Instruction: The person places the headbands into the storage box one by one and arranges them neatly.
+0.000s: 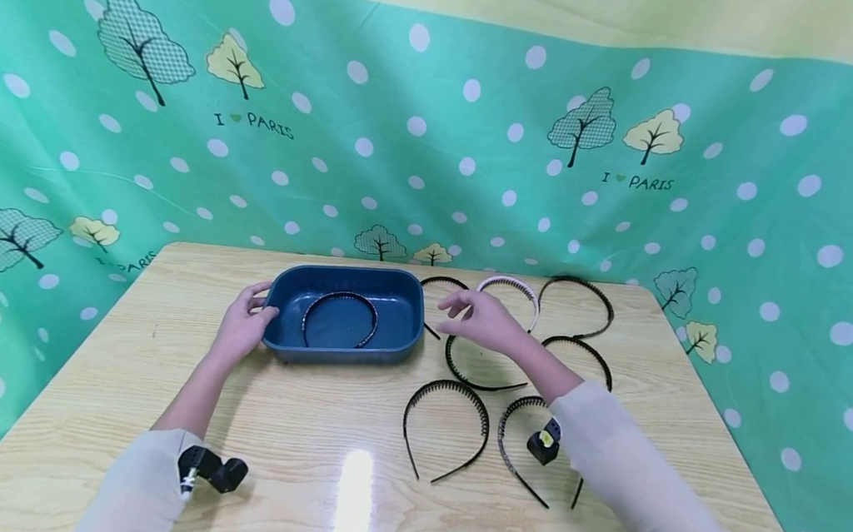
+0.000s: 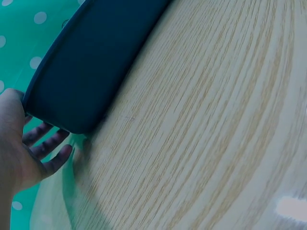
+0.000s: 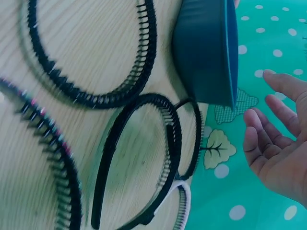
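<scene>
A blue plastic basin [image 1: 344, 358] stands at the back left of the table, with one black toothed headband [image 1: 345, 295] lying inside it. My left hand [image 1: 243, 327] grips the basin's left end; in the left wrist view the thumb is at the rim and the fingers spread along the outer wall. Just right of the basin, my right hand [image 1: 484, 319] hovers with loosely bent fingers and nothing in them. Below and around it lie a black headband [image 1: 471, 383], another black headband [image 1: 444, 281] partly behind the hand, and a pale pink headband [image 1: 510, 280].
More headbands lie on the right half of the wooden table [image 1: 291, 456]: a black headband [image 1: 451, 384] toward the front, a patterned headband [image 1: 504, 447] partly under the right sleeve, and a black headband [image 1: 579, 280] at the back. A green dotted curtain [image 1: 419, 173] hangs behind.
</scene>
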`<state>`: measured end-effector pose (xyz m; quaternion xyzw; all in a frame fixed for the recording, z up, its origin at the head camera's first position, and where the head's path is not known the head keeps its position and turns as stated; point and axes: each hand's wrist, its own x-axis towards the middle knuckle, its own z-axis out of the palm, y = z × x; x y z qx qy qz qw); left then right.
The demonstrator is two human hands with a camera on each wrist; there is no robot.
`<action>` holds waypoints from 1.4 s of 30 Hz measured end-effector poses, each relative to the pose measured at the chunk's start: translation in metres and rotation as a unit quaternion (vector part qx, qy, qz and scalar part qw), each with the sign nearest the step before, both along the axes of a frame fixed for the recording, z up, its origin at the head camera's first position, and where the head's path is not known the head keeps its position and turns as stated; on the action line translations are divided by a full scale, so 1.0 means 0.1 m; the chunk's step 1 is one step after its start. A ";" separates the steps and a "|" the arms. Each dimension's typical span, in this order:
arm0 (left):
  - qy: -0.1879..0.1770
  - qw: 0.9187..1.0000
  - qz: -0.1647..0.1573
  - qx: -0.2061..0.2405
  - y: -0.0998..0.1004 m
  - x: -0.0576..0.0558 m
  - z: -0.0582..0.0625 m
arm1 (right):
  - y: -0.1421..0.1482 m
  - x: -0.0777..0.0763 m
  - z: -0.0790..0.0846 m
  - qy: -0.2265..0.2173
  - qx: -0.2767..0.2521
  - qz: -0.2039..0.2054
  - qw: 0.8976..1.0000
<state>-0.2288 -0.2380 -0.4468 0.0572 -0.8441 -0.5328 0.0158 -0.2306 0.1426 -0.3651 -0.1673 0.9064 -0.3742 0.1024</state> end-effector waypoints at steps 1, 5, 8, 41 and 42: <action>0.000 1.000 0.000 0.000 0.00 0.00 0.00 | 0.02 0.00 -0.01 0.000 0.003 0.002 1.000; 0.002 1.000 0.000 -0.001 -0.01 0.00 0.00 | 0.11 0.02 -0.05 0.000 0.006 0.008 1.000; 0.000 1.000 -0.001 -0.003 -0.01 0.01 0.00 | 0.17 0.03 -0.09 -0.008 0.004 0.010 1.000; -0.014 1.000 0.003 -0.005 0.00 0.00 0.00 | 1.02 0.26 -0.41 -0.065 0.038 0.072 0.995; -0.013 1.000 0.002 -0.005 0.00 0.00 -0.01 | 1.03 0.27 -0.42 -0.060 0.041 0.076 0.995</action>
